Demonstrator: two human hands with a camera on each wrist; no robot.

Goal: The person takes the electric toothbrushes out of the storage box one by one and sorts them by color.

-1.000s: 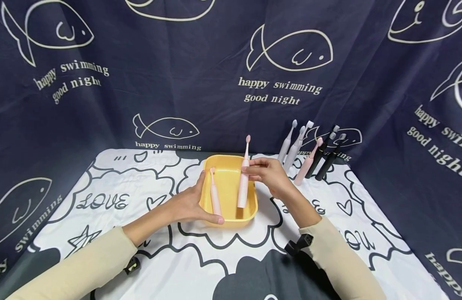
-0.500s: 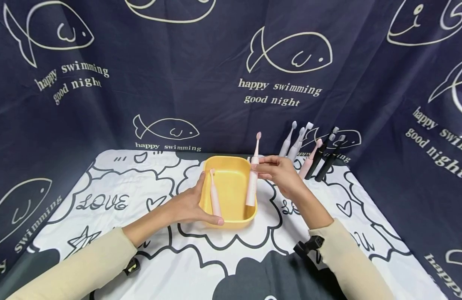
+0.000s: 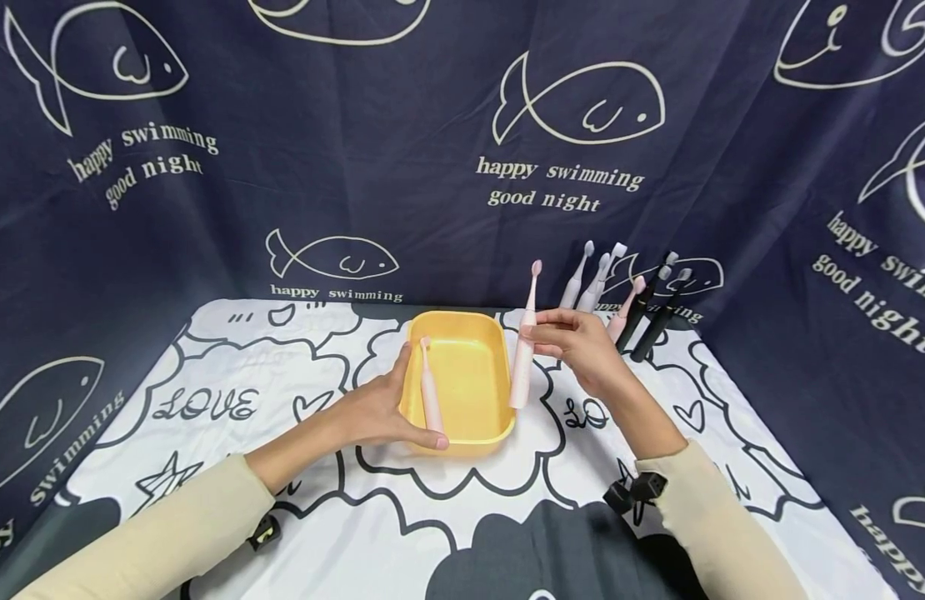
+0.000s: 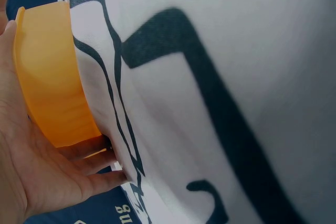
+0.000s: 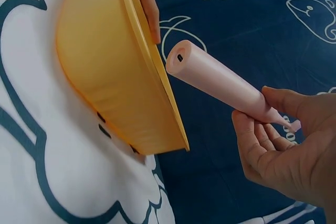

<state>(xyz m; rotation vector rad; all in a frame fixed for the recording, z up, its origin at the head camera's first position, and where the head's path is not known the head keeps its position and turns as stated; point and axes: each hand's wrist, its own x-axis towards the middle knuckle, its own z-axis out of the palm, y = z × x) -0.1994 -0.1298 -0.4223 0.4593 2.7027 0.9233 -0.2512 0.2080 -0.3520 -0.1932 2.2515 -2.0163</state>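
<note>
My right hand point(image 3: 582, 342) pinches a pale pink electric toothbrush point(image 3: 523, 358) by the upper handle, bristles up and slightly tilted. In the head view its base overlaps the right rim of the yellow plastic bin point(image 3: 462, 443); the right wrist view shows the base point(image 5: 181, 57) above and outside the bin's wall point(image 5: 100, 51). A second pink electric toothbrush point(image 3: 430, 396) leans inside the bin along the left. My left hand point(image 3: 380, 408) grips the bin's left side, thumb at the front rim; in the left wrist view its fingers point(image 4: 86, 153) lie round the wall.
At the back right stand several electric toothbrushes: white ones point(image 3: 572, 290), a pink one point(image 3: 622, 317) partly behind my right hand, and black ones point(image 3: 653, 329). A patterned cloth point(image 3: 245, 358) covers the table. Dark blue fabric point(image 3: 432, 150) with fish drawings hangs behind and at both sides.
My right hand has moved to the right with the pink electric toothbrush, from over the bin's inside to its right rim. The left hand and the bin have stayed put.
</note>
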